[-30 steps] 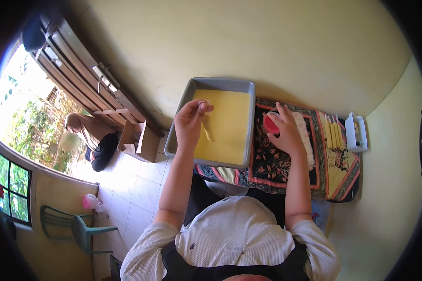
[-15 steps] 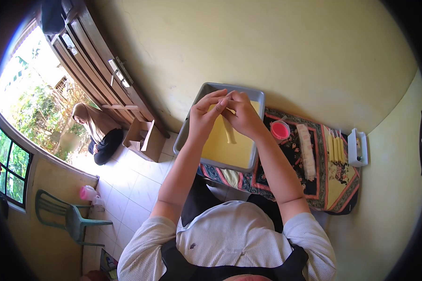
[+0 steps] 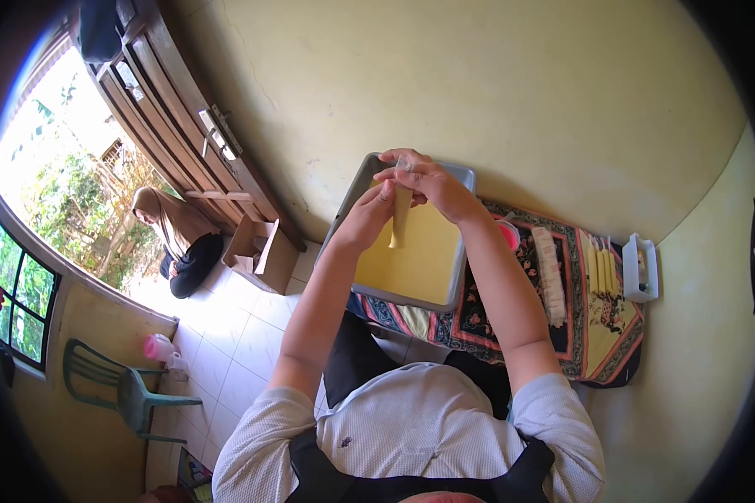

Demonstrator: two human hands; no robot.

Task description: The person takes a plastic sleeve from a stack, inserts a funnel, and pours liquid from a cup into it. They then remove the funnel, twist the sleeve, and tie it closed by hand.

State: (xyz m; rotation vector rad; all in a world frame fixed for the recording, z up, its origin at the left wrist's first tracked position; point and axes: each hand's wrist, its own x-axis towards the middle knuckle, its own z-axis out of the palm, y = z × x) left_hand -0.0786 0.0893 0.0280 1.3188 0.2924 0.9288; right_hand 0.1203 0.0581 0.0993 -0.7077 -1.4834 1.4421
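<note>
Both my hands are over a grey tub [image 3: 465, 251] of yellow liquid [image 3: 415, 267]. Between them a narrow clear plastic bag [image 3: 399, 225], pale yellow inside, hangs almost upright with its lower end above the liquid. My left hand [image 3: 367, 216] pinches the bag from the left, thumb pointing up along it. My right hand [image 3: 434, 186] is closed around its upper part, where the clear top sticks up between the fingers. Some fingertips are hidden behind the bag.
To the right, a patterned cloth [image 3: 520, 335] carries a pink cup [image 3: 508, 235], a stack of plastic bags [image 3: 549, 272], several filled yellow bags [image 3: 601, 267] and a white container [image 3: 640, 268]. A person [image 3: 176, 239] sits by the open door [image 3: 176, 117], near a cardboard box [image 3: 264, 256].
My right hand has shifted to the right and lower around the bag's top, and my left hand has dropped a little. The bag now hangs straighter and farther left.
</note>
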